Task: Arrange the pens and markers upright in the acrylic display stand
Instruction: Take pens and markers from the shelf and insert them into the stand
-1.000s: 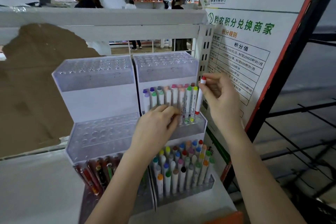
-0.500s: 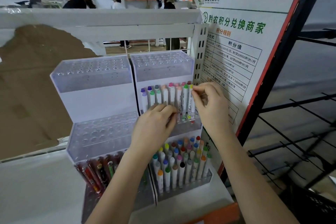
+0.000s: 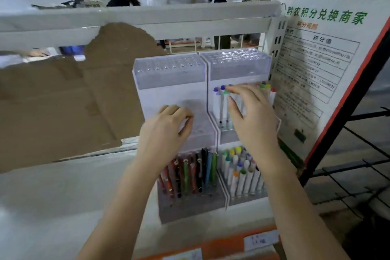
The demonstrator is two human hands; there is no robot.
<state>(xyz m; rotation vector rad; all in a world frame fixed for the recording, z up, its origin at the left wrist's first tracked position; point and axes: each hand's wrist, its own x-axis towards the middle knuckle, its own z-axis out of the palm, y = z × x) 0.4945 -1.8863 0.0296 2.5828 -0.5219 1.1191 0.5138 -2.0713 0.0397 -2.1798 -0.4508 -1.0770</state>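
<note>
A tiered acrylic display stand (image 3: 171, 74) with two columns stands on the shelf. Its right middle tier holds a row of white markers (image 3: 221, 103) with coloured caps, standing upright. My right hand (image 3: 251, 120) is spread in front of that row, fingertips at the caps, holding nothing. My left hand (image 3: 166, 131) rests with curled fingers on the left middle tier, which has no pens in it. The bottom tiers hold dark pens (image 3: 190, 173) on the left and more markers (image 3: 240, 171) on the right. A red-capped marker (image 3: 273, 95) stands at the row's right end.
Torn brown cardboard (image 3: 63, 95) leans behind the shelf on the left. A printed poster (image 3: 316, 53) on a red-edged board stands right of the stand, with a black wire rack (image 3: 358, 171) beyond. The shelf's orange front edge (image 3: 211, 245) carries labels. Several people stand in the background.
My right hand let go of the red-capped marker, now standing at the row's right end, and spread open. My left hand shifted left from the marker row onto the left middle tier.
</note>
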